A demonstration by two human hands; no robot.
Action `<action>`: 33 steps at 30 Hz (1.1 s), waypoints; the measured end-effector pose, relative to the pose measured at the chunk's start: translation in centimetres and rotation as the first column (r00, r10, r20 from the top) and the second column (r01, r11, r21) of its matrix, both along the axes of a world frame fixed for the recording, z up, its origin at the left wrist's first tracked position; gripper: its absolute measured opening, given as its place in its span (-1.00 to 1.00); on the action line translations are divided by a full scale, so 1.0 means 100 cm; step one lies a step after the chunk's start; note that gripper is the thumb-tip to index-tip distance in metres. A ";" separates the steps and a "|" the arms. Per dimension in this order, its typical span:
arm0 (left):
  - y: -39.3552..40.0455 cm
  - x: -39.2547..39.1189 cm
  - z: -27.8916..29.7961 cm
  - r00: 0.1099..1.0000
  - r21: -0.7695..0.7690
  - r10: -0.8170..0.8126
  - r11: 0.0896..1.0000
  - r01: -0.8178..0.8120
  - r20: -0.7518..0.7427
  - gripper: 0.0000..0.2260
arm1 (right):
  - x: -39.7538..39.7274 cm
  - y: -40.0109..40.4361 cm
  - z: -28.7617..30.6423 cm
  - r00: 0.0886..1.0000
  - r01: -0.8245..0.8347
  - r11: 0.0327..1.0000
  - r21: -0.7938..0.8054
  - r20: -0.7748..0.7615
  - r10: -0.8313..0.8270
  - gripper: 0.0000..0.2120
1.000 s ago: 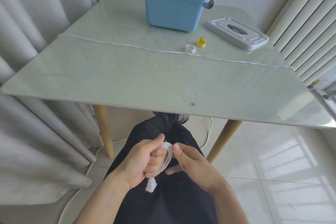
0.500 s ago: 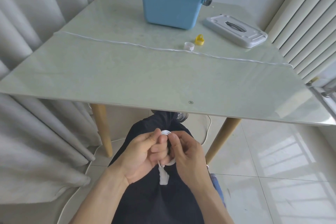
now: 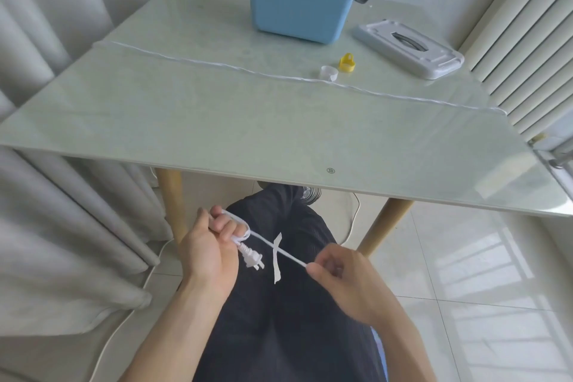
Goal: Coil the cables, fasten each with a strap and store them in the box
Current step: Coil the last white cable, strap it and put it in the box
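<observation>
Below the table (image 3: pixel 279 139) edge, my left hand (image 3: pixel 206 253) grips the cable (image 3: pixel 266 243) loop; my right hand (image 3: pixel 344 273) pinches, seemingly, its taut end.

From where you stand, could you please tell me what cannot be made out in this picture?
- Blue box: head view; its front wall hides most of the contents, only a pale bundle shows at the rim.
- White cable beyond the right hand: curled fingers hide where it runs on.
- Coil at the left hand: the fingers cover it, so the loops cannot be counted.
- Cable on the table: both ends leave the tabletop unseen.
</observation>
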State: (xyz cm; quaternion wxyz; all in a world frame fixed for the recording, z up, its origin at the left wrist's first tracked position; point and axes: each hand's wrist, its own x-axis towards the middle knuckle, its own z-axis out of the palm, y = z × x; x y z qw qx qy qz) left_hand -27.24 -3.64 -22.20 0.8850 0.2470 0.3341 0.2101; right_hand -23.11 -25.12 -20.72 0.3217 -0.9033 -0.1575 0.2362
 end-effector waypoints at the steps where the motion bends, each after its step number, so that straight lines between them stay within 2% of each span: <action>1: -0.002 0.000 0.000 1.000 0.013 0.015 1.000 -0.015 0.019 -0.73 | -0.005 0.006 0.004 0.999 -0.037 0.999 0.008 -0.001 0.037 -0.82; 4: -0.002 0.001 -0.002 0.998 0.101 0.046 0.994 -0.051 0.051 -0.81 | -0.020 0.021 0.013 0.967 -0.248 0.969 -0.021 -0.061 0.246 -0.96; 6: -0.002 0.000 -0.003 0.999 0.166 0.028 0.985 -0.035 0.043 -0.81 | -0.027 0.026 0.019 0.922 -0.377 0.926 -0.026 -0.106 0.372 -0.86; 8: -0.005 -0.001 -0.003 1.000 0.221 0.007 0.975 -0.008 0.005 -0.81 | -0.029 0.029 0.023 0.893 -0.436 0.900 -0.023 -0.133 0.429 -0.78; 11: -0.008 -0.003 -0.001 1.000 0.167 -0.007 0.986 0.009 -0.013 -0.80 | -0.029 0.029 0.022 0.894 -0.436 0.898 -0.055 -0.140 0.425 -0.74; 15: -0.002 -0.001 0.003 0.997 0.023 0.004 1.000 -0.005 0.080 -0.76 | -0.033 0.030 0.013 0.920 -0.387 0.914 -0.124 -0.118 0.374 -0.72; 16: -0.002 0.000 0.003 0.997 0.045 -0.003 0.999 0.000 0.072 -0.78 | -0.033 0.031 0.012 0.920 -0.385 0.917 -0.104 -0.115 0.374 -0.73; 18: -0.004 -0.002 0.001 0.998 0.185 -0.065 0.980 0.068 -0.020 -0.84 | -0.032 0.032 0.016 0.925 -0.373 0.927 -0.039 -0.102 0.367 -0.76; 20: -0.005 -0.009 0.000 0.959 0.371 -0.231 0.886 0.277 -0.165 -0.90 | -0.029 0.033 0.021 0.947 -0.322 0.947 0.012 0.008 0.322 -0.79; 21: -0.005 -0.012 0.000 0.906 0.447 -0.345 0.790 0.421 -0.243 -0.91 | -0.026 0.032 0.023 0.956 -0.279 0.960 0.038 0.102 0.274 -0.82; 22: -0.003 -0.015 0.000 0.830 0.503 -0.460 0.660 0.558 -0.317 -0.90 | -0.024 0.031 0.025 0.960 -0.227 0.971 0.078 0.185 0.210 -0.84; 24: 0.000 -0.021 0.001 0.648 0.544 -0.630 0.393 0.741 -0.427 -0.86 | -0.019 0.029 0.026 0.966 -0.121 0.974 0.192 0.249 0.071 -0.84; 25: 0.000 -0.023 0.003 0.569 0.538 -0.690 0.301 0.788 -0.447 -0.80 | -0.017 0.027 0.027 0.968 -0.063 0.968 0.242 0.249 0.001 -0.82; 26: -0.001 -0.024 0.004 0.508 0.523 -0.744 0.252 0.814 -0.433 -0.66 | -0.015 0.026 0.028 0.968 -0.002 0.960 0.278 0.243 -0.069 -0.83; 27: -0.003 -0.024 0.005 0.469 0.505 -0.799 0.248 0.827 -0.375 -0.48 | -0.013 0.024 0.028 0.962 0.061 0.950 0.305 0.236 -0.138 -0.84; 28: -0.005 -0.024 0.005 0.452 0.476 -0.843 0.282 0.833 -0.291 -0.33 | -0.012 0.023 0.029 0.951 0.121 0.938 0.325 0.232 -0.203 -0.88; 29: -0.008 -0.024 0.005 0.465 0.442 -0.860 0.342 0.829 -0.208 -0.27 | -0.011 0.022 0.028 0.940 0.165 0.927 0.336 0.232 -0.251 -0.92; 31: -0.011 -0.022 0.007 0.554 0.390 -0.824 0.474 0.789 -0.121 -0.39 | -0.011 0.024 0.027 0.931 0.191 0.928 0.319 0.240 -0.275 -0.90; 33: -0.013 -0.020 0.010 0.638 0.344 -0.764 0.575 0.742 -0.099 -0.53 | -0.012 0.026 0.023 0.951 0.160 0.954 0.253 0.221 -0.218 -0.77</action>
